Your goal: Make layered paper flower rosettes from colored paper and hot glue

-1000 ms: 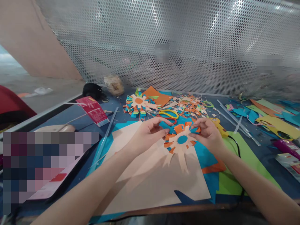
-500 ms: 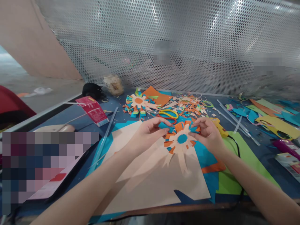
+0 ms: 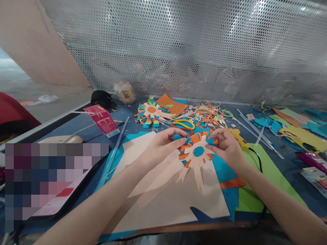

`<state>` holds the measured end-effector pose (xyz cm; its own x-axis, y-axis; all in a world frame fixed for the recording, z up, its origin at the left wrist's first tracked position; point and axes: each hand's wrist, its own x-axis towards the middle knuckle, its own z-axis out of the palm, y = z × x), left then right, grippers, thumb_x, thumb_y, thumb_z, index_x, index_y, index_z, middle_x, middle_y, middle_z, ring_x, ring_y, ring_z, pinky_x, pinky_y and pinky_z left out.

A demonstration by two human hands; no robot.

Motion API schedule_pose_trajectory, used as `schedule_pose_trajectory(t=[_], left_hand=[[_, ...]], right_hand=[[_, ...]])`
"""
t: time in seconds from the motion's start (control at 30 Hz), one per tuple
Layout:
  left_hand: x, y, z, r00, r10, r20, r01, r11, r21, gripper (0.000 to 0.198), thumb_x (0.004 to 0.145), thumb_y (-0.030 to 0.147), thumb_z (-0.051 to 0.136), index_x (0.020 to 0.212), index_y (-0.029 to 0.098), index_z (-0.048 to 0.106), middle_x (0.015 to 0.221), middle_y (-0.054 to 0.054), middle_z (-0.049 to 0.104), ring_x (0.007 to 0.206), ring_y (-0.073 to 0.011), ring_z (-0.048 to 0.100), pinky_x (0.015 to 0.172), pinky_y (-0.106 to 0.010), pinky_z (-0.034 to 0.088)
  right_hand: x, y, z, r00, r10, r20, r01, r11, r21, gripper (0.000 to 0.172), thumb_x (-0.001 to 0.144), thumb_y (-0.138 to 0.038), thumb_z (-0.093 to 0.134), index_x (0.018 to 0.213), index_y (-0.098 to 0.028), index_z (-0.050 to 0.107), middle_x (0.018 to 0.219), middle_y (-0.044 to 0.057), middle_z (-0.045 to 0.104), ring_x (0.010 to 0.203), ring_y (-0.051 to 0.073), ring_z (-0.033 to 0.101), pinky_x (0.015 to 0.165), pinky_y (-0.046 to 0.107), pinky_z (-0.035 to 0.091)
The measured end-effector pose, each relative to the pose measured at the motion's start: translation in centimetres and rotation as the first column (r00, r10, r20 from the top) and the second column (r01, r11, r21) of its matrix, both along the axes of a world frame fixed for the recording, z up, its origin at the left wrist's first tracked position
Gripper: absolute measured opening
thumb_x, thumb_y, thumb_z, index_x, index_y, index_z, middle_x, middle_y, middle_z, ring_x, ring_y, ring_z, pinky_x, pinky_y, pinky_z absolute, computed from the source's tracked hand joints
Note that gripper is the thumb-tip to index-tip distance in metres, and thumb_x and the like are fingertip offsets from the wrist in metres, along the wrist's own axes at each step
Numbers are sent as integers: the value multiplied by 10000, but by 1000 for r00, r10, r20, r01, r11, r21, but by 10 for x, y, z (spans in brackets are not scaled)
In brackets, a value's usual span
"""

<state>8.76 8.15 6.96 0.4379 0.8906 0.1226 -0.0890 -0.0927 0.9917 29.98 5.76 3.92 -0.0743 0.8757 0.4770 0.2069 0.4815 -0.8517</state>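
Observation:
Between both hands is a paper rosette (image 3: 198,151) with a blue scalloped centre, peach, orange and blue looped strips, and two peach tails hanging down. My left hand (image 3: 171,141) pinches its upper left edge, thumb against the fingers. On the opposite side, my right hand (image 3: 221,144) pinches the right edge by the blue and orange loops. A large peach sheet (image 3: 163,204) lies beneath, over blue paper. Just behind the rosette are yellow-and-red-handled scissors (image 3: 184,124). A second rosette (image 3: 151,110) with an orange centre lies farther back.
A yellow glue gun (image 3: 238,139) with a black cord lies on green paper (image 3: 270,183) at right. Clear glue sticks (image 3: 255,131) and paper scraps (image 3: 206,114) lie behind. A red packet (image 3: 102,120) stands left. A perforated metal panel (image 3: 163,44) closes off the back.
The view has shifted very slightly. Both hands keep their hold on the rosette, and the left fingertips have moved a little along its upper left edge.

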Motion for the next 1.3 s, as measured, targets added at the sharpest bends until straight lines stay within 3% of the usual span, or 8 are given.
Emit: schedule_pose_trajectory(t=[0.17,0.4,0.57,0.73,1.1,1.2,1.3], left_hand=[[0,1,-2,999,-50,-11,50,999,16,251,659,274,680,858,184,555,871,-9,617,772,-140,600,700,-266,478],[2,0,-12,994,-99,-56,100,995,23,429,664,274,695,1039,193,504,993,-57,602,748,-141,605,670,-292,495],[3,2,-14,996,-59,-73,64,996,68,368,679,278,680,1004,185,533,943,-58,615,770,-155,609,679,-298,498],[3,3,-15,996,-53,-68,57,996,69,385,677,273,684,1010,189,511,1033,-63,591,734,-128,602,644,-269,494],[2,3,-10,999,-26,-32,28,997,68,358,652,270,693,954,178,524,1077,-69,590,810,-163,622,728,-315,494],[2,2,-8,999,-29,-19,31,996,84,382,645,311,696,962,180,529,1082,-75,588,882,-190,604,763,-328,481],[1,7,-8,999,23,38,-26,997,68,366,715,432,593,976,180,542,1032,-82,610,980,-222,562,794,-323,452]], right_hand=[[-1,2,0,1000,-31,-1,31,999,11,302,673,-332,689,847,-248,457,775,-13,530,733,112,548,660,254,503],[-1,0,3,999,-33,43,33,999,9,286,681,-306,682,835,-242,450,772,-8,547,727,115,553,646,252,497],[-3,-1,2,1000,-11,28,12,1000,-10,273,692,-303,673,841,-243,453,784,-6,541,744,116,551,669,259,500],[-2,-1,2,1000,-16,24,16,1000,-12,278,691,-338,671,835,-241,453,760,-11,527,716,114,538,648,256,502],[-2,0,2,1000,-3,-12,3,1000,0,247,690,-274,675,835,-244,478,772,-13,542,750,116,562,679,260,507],[0,-3,3,997,-72,12,71,995,65,220,699,-258,667,867,-253,524,783,-2,576,761,142,578,668,290,513],[2,-9,9,989,-130,63,111,963,246,126,757,-201,602,860,-269,574,822,16,597,836,176,583,738,351,504]])
